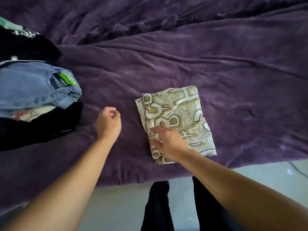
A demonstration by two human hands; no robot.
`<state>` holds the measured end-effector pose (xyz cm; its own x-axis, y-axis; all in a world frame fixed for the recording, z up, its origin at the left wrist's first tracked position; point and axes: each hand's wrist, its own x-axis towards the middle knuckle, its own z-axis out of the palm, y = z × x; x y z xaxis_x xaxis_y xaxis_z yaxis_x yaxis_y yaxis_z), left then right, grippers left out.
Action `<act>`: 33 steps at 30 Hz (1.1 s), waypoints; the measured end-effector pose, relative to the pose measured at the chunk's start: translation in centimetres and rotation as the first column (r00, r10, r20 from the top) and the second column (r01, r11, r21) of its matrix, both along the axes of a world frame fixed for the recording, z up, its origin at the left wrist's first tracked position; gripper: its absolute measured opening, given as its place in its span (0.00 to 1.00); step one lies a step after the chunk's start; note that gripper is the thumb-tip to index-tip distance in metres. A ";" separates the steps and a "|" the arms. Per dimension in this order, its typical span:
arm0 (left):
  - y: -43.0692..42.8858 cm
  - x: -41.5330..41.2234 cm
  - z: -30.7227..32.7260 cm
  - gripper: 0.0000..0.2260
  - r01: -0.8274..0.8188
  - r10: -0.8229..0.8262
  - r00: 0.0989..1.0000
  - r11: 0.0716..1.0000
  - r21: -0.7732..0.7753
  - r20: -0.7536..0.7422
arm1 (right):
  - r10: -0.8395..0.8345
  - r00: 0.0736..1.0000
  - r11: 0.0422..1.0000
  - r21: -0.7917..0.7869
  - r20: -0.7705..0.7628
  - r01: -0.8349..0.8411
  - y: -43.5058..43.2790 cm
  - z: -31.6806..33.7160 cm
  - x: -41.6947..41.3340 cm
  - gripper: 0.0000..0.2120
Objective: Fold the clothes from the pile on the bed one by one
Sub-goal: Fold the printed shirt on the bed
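A folded white and gold patterned garment (183, 114) lies on the purple blanket (200, 55) near the bed's front edge. My right hand (168, 140) rests flat on its near left part with the fingers spread and straight. My left hand (108, 122) hovers over the blanket between that garment and the pile, fingers loosely curled and holding nothing. The pile of clothes (33, 90) sits at the left: blue jeans (30, 85) with a green tag on top, black garments (25, 45) behind and below them.
The blanket is rumpled into long folds toward the back. The bed's front edge runs across the lower part of the view, with grey floor (120, 205) and my dark trouser legs (158, 205) below it.
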<state>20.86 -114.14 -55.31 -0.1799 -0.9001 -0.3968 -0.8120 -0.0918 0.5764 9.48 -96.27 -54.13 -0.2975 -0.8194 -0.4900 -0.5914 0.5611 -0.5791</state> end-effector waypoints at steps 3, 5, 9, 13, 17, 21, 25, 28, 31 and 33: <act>1.9 -2.9 0.3 0.13 0.326 -0.328 0.943 0.887 -0.328 0.050 | -0.199 0.950 0.948 -0.295 -0.241 0.124 3.3 -0.3 -2.6 0.15; 3.1 -5.8 0.5 0.16 0.509 -0.528 0.844 0.735 -0.447 0.093 | -0.269 0.864 0.952 -0.251 -0.425 0.173 5.4 -0.9 -5.0 0.20; 4.2 -10.5 -1.3 0.21 0.823 -0.757 0.563 0.477 -0.310 0.330 | -0.253 0.836 0.964 -0.051 -0.488 0.262 6.2 -3.1 -6.8 0.29; 3.5 -10.1 -6.4 0.27 0.862 -0.759 0.471 0.504 -0.053 0.450 | -0.210 0.891 0.956 0.107 -0.402 0.274 5.8 -6.6 -5.4 0.32; 3.7 -9.5 -8.5 0.29 0.876 -0.745 0.438 0.478 -0.056 0.503 | -0.205 0.876 0.941 0.158 -0.437 0.299 6.0 -9.4 -4.8 0.31; 3.8 -10.7 -6.7 0.31 0.880 -0.750 0.397 0.474 0.011 0.530 | -0.187 0.900 0.946 0.173 -0.395 0.272 5.9 -8.8 -5.3 0.33; 4.4 -14.5 -3.6 0.33 0.918 -0.815 0.390 0.380 -0.113 0.428 | -0.242 0.907 0.945 0.129 -0.344 0.301 7.5 -6.8 -5.3 0.34; 5.8 -18.7 -3.9 0.33 0.915 -0.850 0.380 0.404 -0.011 0.364 | -0.241 0.905 0.930 0.183 -0.351 0.319 9.5 -6.6 -3.8 0.36; 6.8 -20.4 -6.1 0.32 0.872 -0.798 0.413 0.486 0.062 0.439 | -0.321 0.873 0.902 0.162 -0.367 0.399 10.5 -7.1 -3.4 0.38; 7.2 -19.9 -6.7 0.31 0.865 -0.732 0.444 0.500 -0.035 0.516 | -0.351 0.851 0.898 0.116 -0.390 0.423 10.7 -7.4 -3.9 0.37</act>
